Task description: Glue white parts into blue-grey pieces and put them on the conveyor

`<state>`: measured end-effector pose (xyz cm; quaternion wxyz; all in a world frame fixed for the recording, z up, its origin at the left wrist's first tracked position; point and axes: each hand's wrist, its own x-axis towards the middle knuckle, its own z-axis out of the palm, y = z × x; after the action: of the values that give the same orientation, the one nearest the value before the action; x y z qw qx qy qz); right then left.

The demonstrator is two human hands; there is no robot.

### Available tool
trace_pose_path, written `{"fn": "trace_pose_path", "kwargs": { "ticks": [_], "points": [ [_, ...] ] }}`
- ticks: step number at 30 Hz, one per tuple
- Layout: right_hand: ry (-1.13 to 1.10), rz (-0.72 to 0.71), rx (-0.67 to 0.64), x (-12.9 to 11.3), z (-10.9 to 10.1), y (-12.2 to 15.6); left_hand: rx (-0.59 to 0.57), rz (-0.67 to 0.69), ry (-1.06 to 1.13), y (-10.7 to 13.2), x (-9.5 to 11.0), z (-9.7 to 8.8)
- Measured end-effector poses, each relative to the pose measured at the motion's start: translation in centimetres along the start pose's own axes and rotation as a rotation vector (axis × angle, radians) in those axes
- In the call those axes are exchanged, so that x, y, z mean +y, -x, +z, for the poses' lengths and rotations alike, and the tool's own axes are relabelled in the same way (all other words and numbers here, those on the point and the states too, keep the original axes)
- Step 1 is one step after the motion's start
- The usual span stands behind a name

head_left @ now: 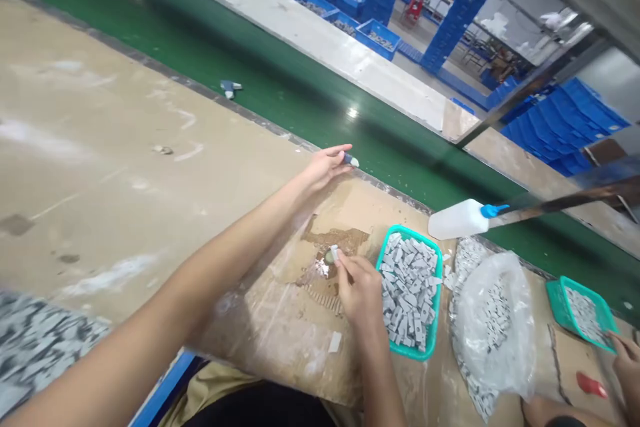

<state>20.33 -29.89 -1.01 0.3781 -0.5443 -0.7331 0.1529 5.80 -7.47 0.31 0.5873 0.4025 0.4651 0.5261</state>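
Note:
My left hand (326,168) is stretched out to the near edge of the green conveyor belt (285,103). Between its thumb and fingers is a small dark-blue and white plastic part (351,159). My right hand (361,288) is low over the cardboard-covered bench, pinching a small pale grey piece (335,253) at its fingertips. Just beside those fingertips lies a little heap of white material (323,269). A green basket (438,293) full of small grey plastic pieces (407,287) stands to the right of my right hand.
Another blue and white part (230,88) lies on the belt. A white squeeze bottle (457,219) with a blue nozzle lies beyond the basket. Further right are a clear bag (520,340) of pieces, a second green basket (557,303) and another person's hand (627,363). Blue crates (377,40) stand behind.

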Motion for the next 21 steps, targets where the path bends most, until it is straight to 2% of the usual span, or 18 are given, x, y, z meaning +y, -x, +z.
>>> {"fn": "trace_pose_path", "kwargs": {
  "ticks": [5, 9, 11, 14, 18, 21],
  "points": [
    [-0.021, -0.012, -0.018, -0.2, -0.5, -0.1, -0.018, -0.151, 0.425, 7.3, -0.8, -4.4],
    [-0.019, 0.008, -0.039, -0.7, -1.1, -0.4, -0.020, -0.302, 0.539, 10.8, -1.7, -5.9],
    [-0.024, 0.018, -0.025, -0.8, -1.4, -0.4, -0.069, -0.322, 0.524, 11.7, -2.0, -6.0],
    [-0.061, 0.002, 0.026, -1.0, -1.9, -0.3, -0.186, -0.262, 0.371, 13.0, -2.2, -5.4],
    [-0.114, -0.086, 0.168, -1.0, -2.2, -0.1, -0.365, -0.198, 0.215, 15.3, -2.0, -4.0],
    [-0.132, -0.126, 0.215, -1.0, -2.3, -0.1, -0.413, -0.186, 0.200, 16.5, -1.7, -3.3]
  ]
}}
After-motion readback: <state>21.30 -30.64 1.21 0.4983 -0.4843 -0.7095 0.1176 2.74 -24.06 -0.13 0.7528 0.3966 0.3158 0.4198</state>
